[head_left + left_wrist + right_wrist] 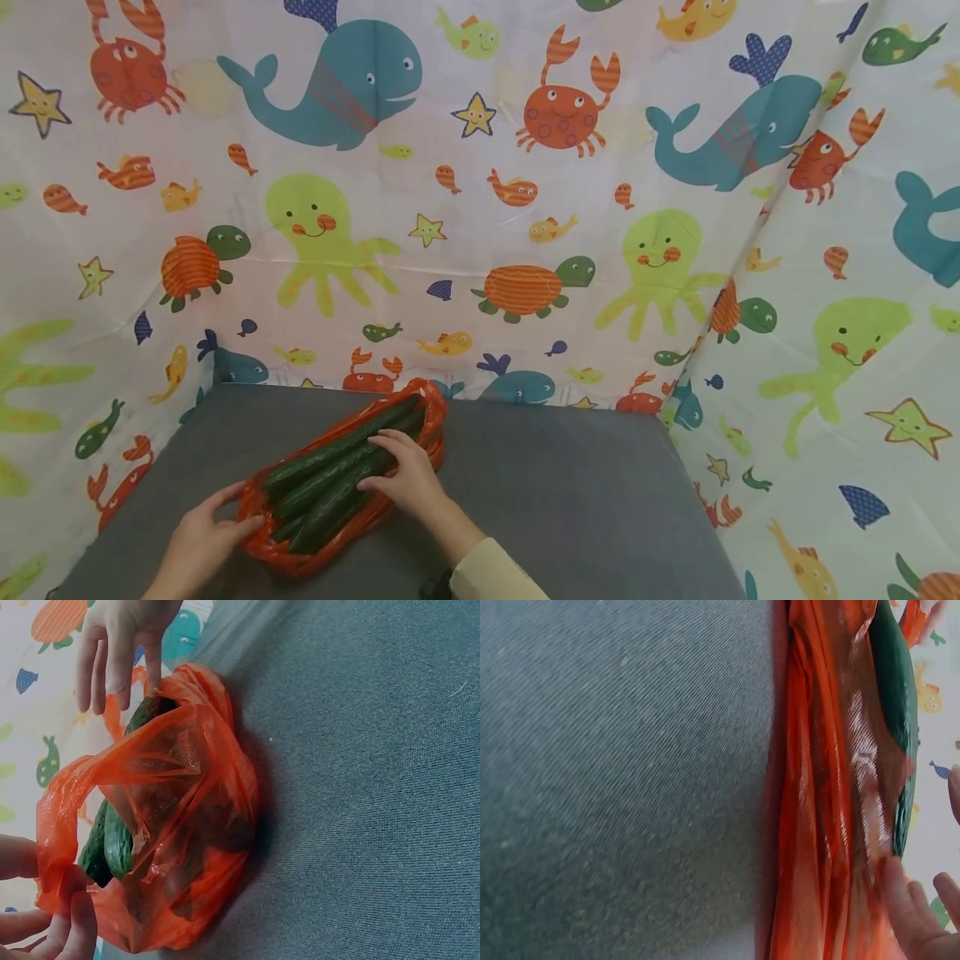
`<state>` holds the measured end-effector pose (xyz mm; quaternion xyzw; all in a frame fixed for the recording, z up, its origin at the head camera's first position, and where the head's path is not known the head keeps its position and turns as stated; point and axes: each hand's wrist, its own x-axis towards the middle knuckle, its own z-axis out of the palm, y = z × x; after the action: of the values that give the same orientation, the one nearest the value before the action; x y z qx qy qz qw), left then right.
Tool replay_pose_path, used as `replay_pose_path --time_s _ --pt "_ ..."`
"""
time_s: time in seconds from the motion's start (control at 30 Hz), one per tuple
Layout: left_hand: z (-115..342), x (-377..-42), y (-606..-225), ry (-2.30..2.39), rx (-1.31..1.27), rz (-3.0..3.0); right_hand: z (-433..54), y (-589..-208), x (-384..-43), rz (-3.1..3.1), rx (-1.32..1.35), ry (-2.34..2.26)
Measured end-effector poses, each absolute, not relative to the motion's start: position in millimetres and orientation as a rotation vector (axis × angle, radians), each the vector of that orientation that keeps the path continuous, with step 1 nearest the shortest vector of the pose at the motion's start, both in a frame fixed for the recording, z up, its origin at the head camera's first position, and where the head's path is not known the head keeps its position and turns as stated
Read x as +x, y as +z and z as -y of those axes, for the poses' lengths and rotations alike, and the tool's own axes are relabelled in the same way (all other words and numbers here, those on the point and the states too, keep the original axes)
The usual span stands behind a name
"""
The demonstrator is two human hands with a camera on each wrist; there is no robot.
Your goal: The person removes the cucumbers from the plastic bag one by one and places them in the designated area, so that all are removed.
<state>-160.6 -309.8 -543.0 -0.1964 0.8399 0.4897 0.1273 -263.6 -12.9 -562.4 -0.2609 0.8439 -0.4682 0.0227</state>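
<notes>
We see the left hand [201, 537] pinching the rim of a red-orange plastic bag [288, 562] at its near left end; in the left wrist view, the thin film is caught between the thumb and the fingers. The right hand [411, 477] is not gripping: its fingers are spread, with the thumb apart, over the right side of the same bag. We cannot tell surely whether its fingertips touch the cucumbers [322, 493] or only come very near to them.

These cucumbers, at least three, are dark green and lie side by side in the bag, their length going from near left to far right. The bag is open along the top, so we see them well from above, and its crumpled wall goes around them. It rests on the left half of a table with dark grey cloth [570, 492], and its far end is near the back edge.

At the right wrist we notice a pale beige sleeve [495, 573]. Around the table hangs a white curtain [457, 279], printed with whales, crabs, turtles, octopuses and small fishes.
</notes>
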Motion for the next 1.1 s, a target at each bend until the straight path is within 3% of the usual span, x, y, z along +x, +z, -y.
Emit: replay_pose_path --time_s 0.23,0.87,1.1 --pt "307 -162 -542 1.411 -0.580 -2.449 19 -564 -266 -2.668 -0.820 -1.222" --pt "306 -164 -545 1.414 -0.626 -2.430 23 -587 -279 -2.768 -1.102 -1.110" --pt "303 -168 -548 1.405 -0.625 -2.435 24 -588 -279 -2.767 -1.070 -1.115"
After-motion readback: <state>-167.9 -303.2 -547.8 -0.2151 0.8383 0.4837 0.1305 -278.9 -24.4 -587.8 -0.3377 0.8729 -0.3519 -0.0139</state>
